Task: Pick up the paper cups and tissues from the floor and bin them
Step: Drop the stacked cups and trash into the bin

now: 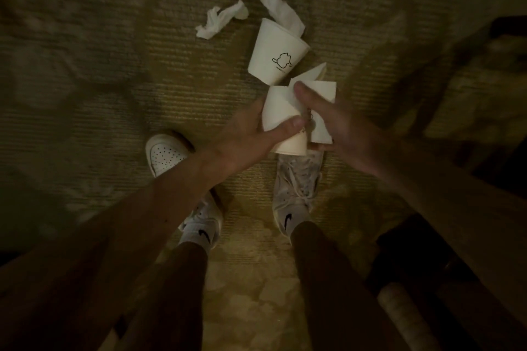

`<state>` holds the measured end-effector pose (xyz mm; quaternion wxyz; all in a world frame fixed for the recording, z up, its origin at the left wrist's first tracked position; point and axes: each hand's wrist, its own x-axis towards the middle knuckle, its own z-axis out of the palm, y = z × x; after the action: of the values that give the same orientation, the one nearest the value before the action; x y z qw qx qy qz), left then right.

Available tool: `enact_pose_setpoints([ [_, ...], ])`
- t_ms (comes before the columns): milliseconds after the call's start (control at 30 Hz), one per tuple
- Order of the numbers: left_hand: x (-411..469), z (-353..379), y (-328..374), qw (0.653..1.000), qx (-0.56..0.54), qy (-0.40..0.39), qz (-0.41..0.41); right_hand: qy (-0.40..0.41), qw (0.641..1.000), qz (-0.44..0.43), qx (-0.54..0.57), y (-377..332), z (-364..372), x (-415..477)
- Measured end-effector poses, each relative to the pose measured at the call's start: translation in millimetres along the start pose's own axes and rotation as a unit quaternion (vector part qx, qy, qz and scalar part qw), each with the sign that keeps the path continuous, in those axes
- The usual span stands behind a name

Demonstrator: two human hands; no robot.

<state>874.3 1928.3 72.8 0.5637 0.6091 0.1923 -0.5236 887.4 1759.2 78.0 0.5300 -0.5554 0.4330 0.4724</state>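
A cup (278, 105) is gripped by the left hand (248, 134), a tissue (325, 90) by the right hand (342, 128); a second cup (273, 51) is seen on the carpet (114, 108).

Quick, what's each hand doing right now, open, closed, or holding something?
Left hand: closed grip round a paper cup.
Right hand: thumb and fingers pinching a folded tissue.

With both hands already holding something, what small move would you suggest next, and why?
Probably tuck the folded tissue from the right hand into the left hand's grip beside its cup. Both hands are full, while another cup, a crumpled tissue and a tissue strip lie on the carpet.
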Motion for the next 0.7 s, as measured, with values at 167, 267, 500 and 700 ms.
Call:
enact_pose_setpoints([
  [167, 8, 1, 10, 0.997, 0.033, -0.049, 0.058, -0.010, 1.000, 0.001, 0.006, -5, 3, -4],
  [267, 13, 0, 14, 0.993, 0.054, -0.078, 0.076, -0.003, 1.000, -0.005, 0.008, -2, -2, -2],
  [500, 40, -10, 17, 0.990, 0.125, 0.059, 0.010, 0.060, 0.998, -0.020, 0.008, -4, -19, 7],
  [700, 84, -28, 11, 0.947, 0.200, 0.250, 0.015, 0.100, 0.995, -0.004, 0.013, -11, -33, 27],
])
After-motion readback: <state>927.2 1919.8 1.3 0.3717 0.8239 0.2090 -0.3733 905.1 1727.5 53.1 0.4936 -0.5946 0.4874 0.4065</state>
